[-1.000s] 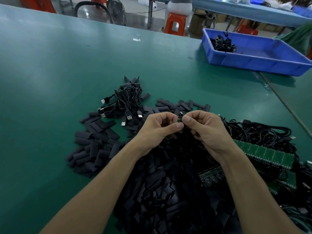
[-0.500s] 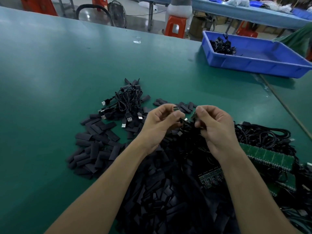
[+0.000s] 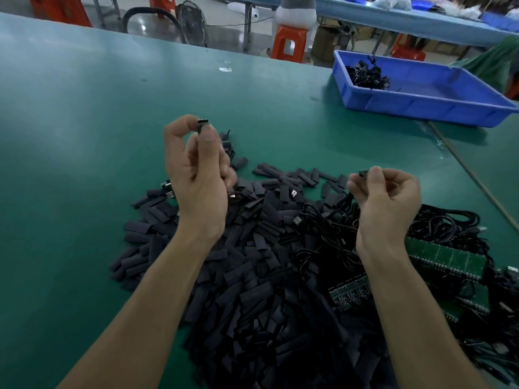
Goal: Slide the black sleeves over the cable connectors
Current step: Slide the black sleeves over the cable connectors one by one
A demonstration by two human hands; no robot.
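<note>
My left hand (image 3: pixel 196 175) is raised above the green table and pinches a small connector board (image 3: pixel 203 122) between thumb and forefinger. My right hand (image 3: pixel 386 200) hovers to the right, and its thumb and forefinger pinch a black cable end (image 3: pixel 362 172); its cable hangs down into the tangle of black cables (image 3: pixel 323 226). A large heap of flat black sleeves (image 3: pixel 266 290) lies below and between my forearms. Loose USB plugs (image 3: pixel 294 193) lie among the sleeves.
Green circuit board strips (image 3: pixel 446 256) lie to the right among black cables. A blue tray (image 3: pixel 421 105) with a bundle of cables (image 3: pixel 368 75) stands at the back right. Orange stools (image 3: pixel 289 43) and a fan (image 3: pixel 193 23) are beyond the table's far edge.
My hands were close together at the middle, working one piece. They have drawn apart: the left rose up and to the left with the connector board, the right moved right holding a cable end.
</note>
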